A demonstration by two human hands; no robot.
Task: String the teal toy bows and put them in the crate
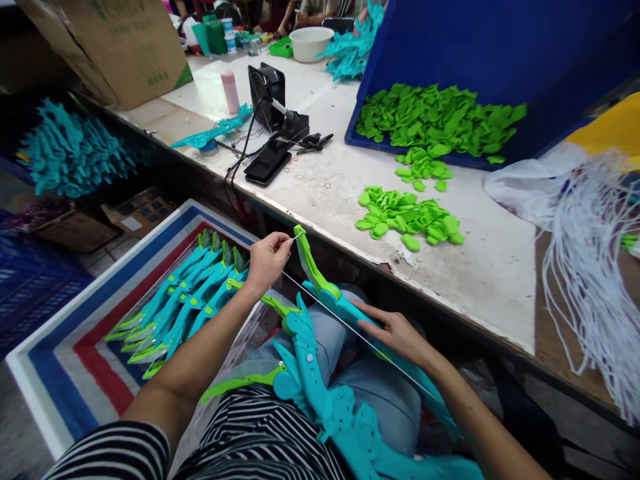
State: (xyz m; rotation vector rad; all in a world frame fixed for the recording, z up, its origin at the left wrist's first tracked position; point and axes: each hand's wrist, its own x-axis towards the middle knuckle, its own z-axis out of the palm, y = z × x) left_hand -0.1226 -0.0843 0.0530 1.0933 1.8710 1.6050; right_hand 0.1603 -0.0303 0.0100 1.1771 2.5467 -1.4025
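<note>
My left hand (270,262) is closed in a pinch on the end of a white string (340,319), right at the green tip of a toy bow (313,268). The string runs taut along the bow's teal body down to the lower right. Resting on that body, my right hand (395,331) holds the bow with its fingers along the top side; its thumb is partly hidden. Across my lap lies a second teal and green toy bow (307,350), below the first one. My forearm and the bows hide part of the lap.
Left of me a striped tray (50,373) holds several finished-looking toy bows (195,293). On the bench (320,187) are green plastic pieces (407,217), a phone (269,162), a small fan (267,97) and a blue bin (480,53). White strings (590,267) hang at right.
</note>
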